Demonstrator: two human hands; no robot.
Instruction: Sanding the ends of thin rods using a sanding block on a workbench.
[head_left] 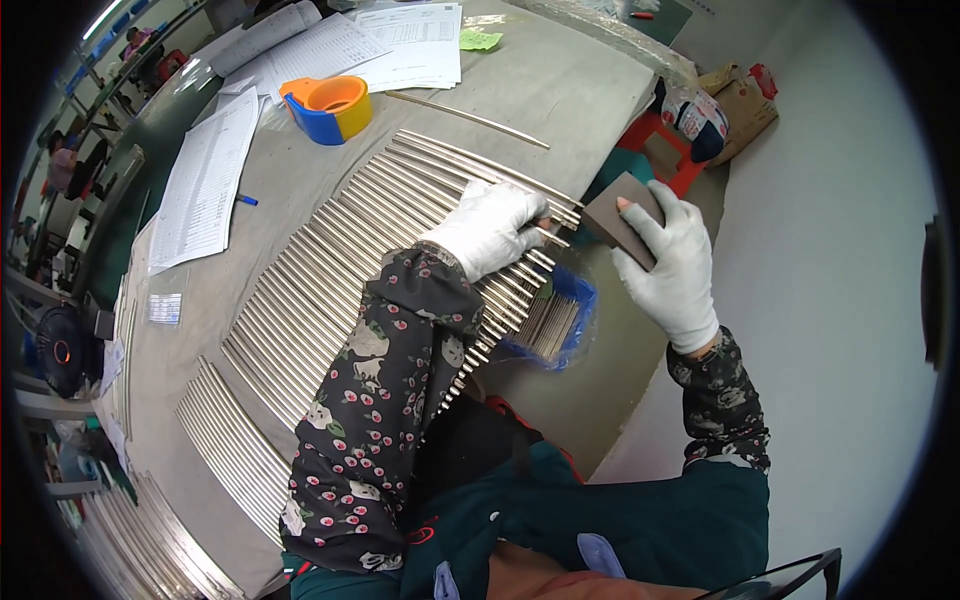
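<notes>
A long row of shiny metal rods (300,285) lies side by side on the table, their near ends reaching past its edge. My left hand (490,228), in a white glove with bare fingertips, rests over the rods with its fingers curled round one rod close to its end. My right hand (672,262), gloved the same way, grips a flat brown-grey block that looks like a sanding block (622,215). The block is held just off the rod ends, at the table's right edge; whether it touches any rod I cannot tell.
Below the edge stands a blue plastic-lined bin (575,330) of rods. A smaller row of rods (230,440) lies at left. Farther back are a tape dispenser (335,108), paper sheets (210,180), a blue pen (246,200) and a single rod (470,118). A wall (820,250) rises at right.
</notes>
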